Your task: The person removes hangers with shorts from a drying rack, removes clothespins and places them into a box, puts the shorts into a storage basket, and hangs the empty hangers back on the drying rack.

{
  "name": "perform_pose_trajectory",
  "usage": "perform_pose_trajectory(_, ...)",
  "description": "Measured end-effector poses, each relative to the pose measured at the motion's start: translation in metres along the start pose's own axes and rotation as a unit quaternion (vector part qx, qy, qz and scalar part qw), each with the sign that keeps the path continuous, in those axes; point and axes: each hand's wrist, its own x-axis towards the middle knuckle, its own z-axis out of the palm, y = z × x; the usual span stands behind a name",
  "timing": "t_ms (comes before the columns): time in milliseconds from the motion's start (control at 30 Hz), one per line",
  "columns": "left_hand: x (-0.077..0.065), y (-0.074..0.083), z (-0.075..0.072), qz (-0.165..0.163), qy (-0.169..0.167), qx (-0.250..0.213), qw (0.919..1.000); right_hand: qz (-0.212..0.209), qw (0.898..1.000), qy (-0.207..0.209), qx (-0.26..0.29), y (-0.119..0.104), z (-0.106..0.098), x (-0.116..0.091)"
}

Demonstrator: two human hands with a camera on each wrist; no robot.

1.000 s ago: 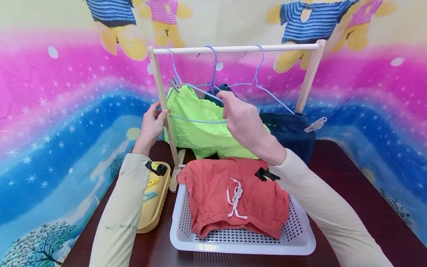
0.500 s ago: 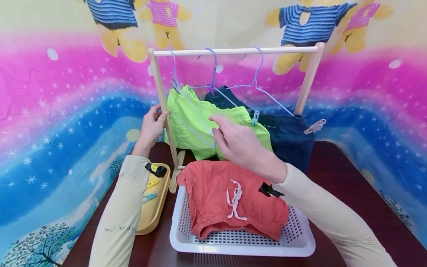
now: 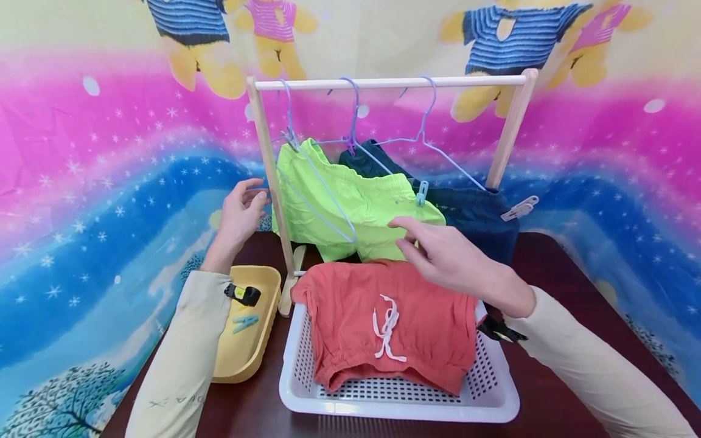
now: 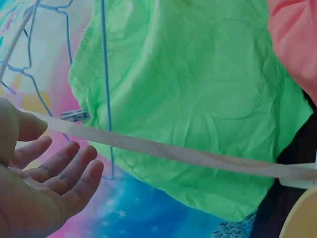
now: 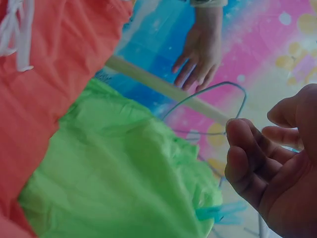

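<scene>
My left hand (image 3: 241,213) is just left of the wooden rack's left post (image 3: 272,164), fingers loosely bent, nothing in them. In the left wrist view its fingertips lie beside the post. My right hand (image 3: 449,252), also holding nothing, hovers before the lime-green shorts (image 3: 378,201) with relaxed fingers. A bare blue hanger (image 3: 350,228) hangs from the rod at the left, turned at an angle before these shorts. A grey clothespin (image 3: 292,141) and a light-blue clothespin (image 3: 421,193) are on their waistband. Behind, dark navy shorts (image 3: 482,222) hang with a white clothespin (image 3: 520,208).
Red shorts (image 3: 350,310) with a white drawstring lie in a white perforated basket (image 3: 400,409) in front of the rack. Left of it stands a yellow tray (image 3: 241,371) with a teal clothespin (image 3: 244,322). A patterned cloth backdrop encloses the dark table (image 3: 553,261).
My right hand has let go of the blue hanger and moved down and right; the hanger has swung to an angle. My left hand has come off the post, slightly left.
</scene>
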Motion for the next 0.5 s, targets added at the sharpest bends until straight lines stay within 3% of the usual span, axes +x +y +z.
perform_pose_trajectory(133,-0.011,0.005,-0.005,0.022,-0.011,0.033,0.9991,0.032,0.999,-0.022,0.006,0.015,-0.003,-0.013)
perform_pose_trajectory(267,-0.024,0.011,-0.005,0.039,-0.021,0.065,0.9969,0.043,0.999,-0.017,0.002,0.028,-0.004,-0.022)
perform_pose_trajectory(500,-0.043,0.016,0.002,0.051,-0.025,0.082,0.995,0.052,0.999,-0.003,-0.014,0.049,-0.002,-0.037)
